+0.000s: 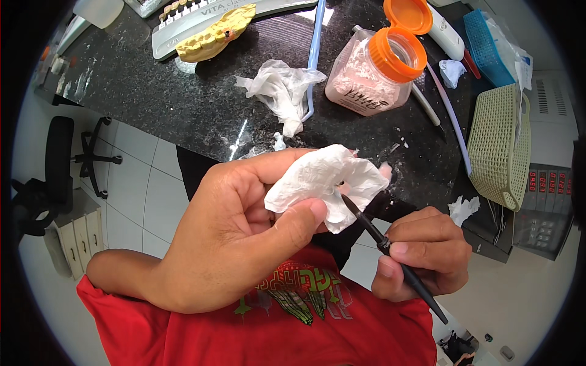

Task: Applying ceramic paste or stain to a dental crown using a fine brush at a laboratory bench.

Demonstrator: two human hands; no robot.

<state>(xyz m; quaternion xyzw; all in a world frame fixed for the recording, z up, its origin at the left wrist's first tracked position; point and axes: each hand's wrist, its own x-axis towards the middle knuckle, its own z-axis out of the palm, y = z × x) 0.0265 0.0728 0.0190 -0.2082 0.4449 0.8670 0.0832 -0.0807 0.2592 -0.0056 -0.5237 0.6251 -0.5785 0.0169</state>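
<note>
In the head view, your left hand (238,238) is closed around a crumpled white tissue (323,183), thumb pressing it against the curled fingers (268,168), held up in front of your red shirt (274,329) at the near edge of the black granite counter (183,104). Your right hand (424,253) pinches a thin black brush (390,253) between thumb and fingers, its tip touching the tissue's underside. On the counter behind lie another crumpled tissue (278,88), an open orange-lidded jar of pink powder (372,70), a yellow dental cast (213,36) and, to the right, a beige plastic basket (497,146).
</note>
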